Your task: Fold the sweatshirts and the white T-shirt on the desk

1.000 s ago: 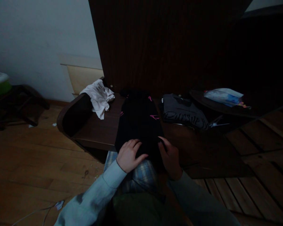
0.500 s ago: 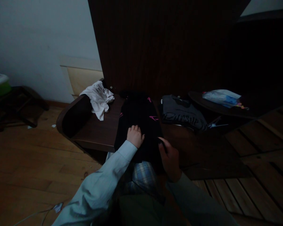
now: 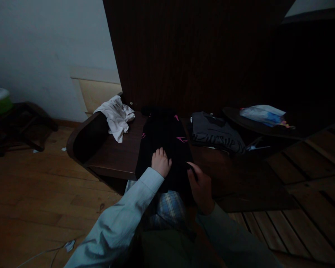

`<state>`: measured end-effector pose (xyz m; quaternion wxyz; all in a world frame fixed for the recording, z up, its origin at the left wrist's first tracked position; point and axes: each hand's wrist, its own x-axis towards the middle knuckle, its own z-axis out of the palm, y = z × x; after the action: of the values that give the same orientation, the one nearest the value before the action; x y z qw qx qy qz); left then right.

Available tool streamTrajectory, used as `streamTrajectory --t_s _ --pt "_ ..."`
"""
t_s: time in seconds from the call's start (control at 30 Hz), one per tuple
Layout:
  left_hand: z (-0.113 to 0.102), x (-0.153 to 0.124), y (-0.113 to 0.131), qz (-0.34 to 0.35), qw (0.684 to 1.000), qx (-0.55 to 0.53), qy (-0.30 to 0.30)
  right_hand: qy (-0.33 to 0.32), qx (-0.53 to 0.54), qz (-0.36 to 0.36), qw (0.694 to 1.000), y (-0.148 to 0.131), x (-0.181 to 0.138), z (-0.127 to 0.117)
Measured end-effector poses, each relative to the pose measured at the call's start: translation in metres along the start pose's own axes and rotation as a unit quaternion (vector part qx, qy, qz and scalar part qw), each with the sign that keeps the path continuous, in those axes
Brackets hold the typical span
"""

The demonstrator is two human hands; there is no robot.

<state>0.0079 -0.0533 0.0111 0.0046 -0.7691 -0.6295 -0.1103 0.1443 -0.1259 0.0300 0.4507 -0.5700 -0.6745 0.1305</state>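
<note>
A black garment [image 3: 164, 130] with pink marks lies spread on the dark wooden bench, its near end hanging toward my lap. My left hand [image 3: 161, 162] rests palm down on its middle, fingers lying on the cloth. At the garment's right edge, my right hand [image 3: 201, 186] pinches the fabric between thumb and fingers. The cloth inside that pinch is too dark to see well. Blue plaid cloth [image 3: 171, 206] shows below the garment's near edge.
A crumpled white cloth [image 3: 117, 117] drapes over the left armrest. To the right lies a folded dark grey garment [image 3: 214, 132] with lettering, beside a dark ledge bearing a plastic packet [image 3: 264, 114]. A tall dark panel [image 3: 195, 56] rises behind. Wooden slats [image 3: 279, 230] are at lower right.
My left hand has shifted very slightly to the right on the black garment. The right hand keeps its pinch at the edge, nearly unmoved.
</note>
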Motion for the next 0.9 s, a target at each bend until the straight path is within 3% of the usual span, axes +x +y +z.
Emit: streamTrajectory --t_s 0.33,0.57,0.63,0.77,0.9 --pt "0.008 -0.002 -0.004 0.034 0.997 -0.067 0.017 0.016 -0.002 0.009 1.000 -0.004 0.002 -0.003" --pt "0.013 -0.004 -0.005 0.066 0.994 -0.082 -0.013 0.025 -0.005 0.009 1.000 -0.005 0.003 -0.004" --pt "0.011 -0.007 -0.008 0.077 0.993 -0.080 -0.037 0.002 -0.004 -0.016 1.000 -0.005 0.003 -0.005" --pt "0.005 -0.021 -0.025 0.108 0.989 -0.075 -0.065 -0.114 -0.009 -0.133 0.984 -0.002 0.000 -0.003" --pt "-0.003 -0.048 -0.052 0.118 0.989 -0.085 -0.040 -0.184 -0.048 -0.230 0.954 0.007 -0.012 0.006"
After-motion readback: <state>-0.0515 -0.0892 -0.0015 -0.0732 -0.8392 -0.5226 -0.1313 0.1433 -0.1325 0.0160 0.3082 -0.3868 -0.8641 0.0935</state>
